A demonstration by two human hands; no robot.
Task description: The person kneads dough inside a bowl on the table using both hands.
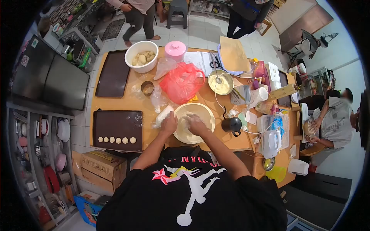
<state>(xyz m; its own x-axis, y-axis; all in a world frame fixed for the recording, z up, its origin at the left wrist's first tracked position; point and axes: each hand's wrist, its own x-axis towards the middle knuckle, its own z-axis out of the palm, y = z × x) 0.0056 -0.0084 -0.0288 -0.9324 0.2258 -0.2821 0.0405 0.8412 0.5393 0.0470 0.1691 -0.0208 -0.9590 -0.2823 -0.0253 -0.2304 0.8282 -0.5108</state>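
The wooden table carries it all, with the dark baking tray at its near left, close enough to the edge that a swing of the left elbow could jolt it and send the dough balls rolling together. The red plastic bag slumps just behind the cream mixing bowl, which stands in front of the person, a pale, floury mass inside; if the bag sags further, it could trail into the mix. The bowl could also skid or tip under uneven pushing, as neither hand clearly braces its rim. Just right of it, the black kettle stands near the right forearm, and a wide sweep or a snag on the nearby cord could topple it. The right hand dips into the bowl, its grip impossible to tell; the left hand is clenched around the near end of a white packet, which could spill flour-like powder if squeezed or tilted. Smallest are the six dough balls, lined up on that tray
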